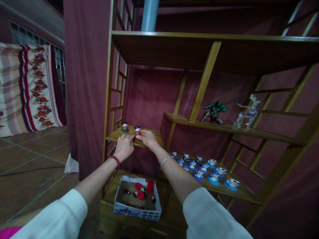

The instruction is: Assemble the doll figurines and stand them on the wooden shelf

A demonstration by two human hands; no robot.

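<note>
Both hands reach to the small left shelf (pixel 117 133). Between them stands a black-haired doll figurine (pixel 137 129) with a red base. My left hand (pixel 124 146) touches the base from the left with its fingers drawn together. From the other side, my right hand (pixel 148 138) pinches the same base. A second, similar figurine (pixel 125 126) on a dark base stands to the left, apart from the hands. Below, an open cardboard box (pixel 137 214) holds several more figurines, some with round red bases (pixel 141 195).
Rows of small blue-based figurines (pixel 213 178) stand on the lower right shelf. A dark green crouching figure (pixel 214 111) and a clear deer-like ornament (pixel 248 113) occupy the middle shelf. A light blue cylinder (pixel 150 15) is above. Wooden uprights (pixel 205 83) divide the shelving.
</note>
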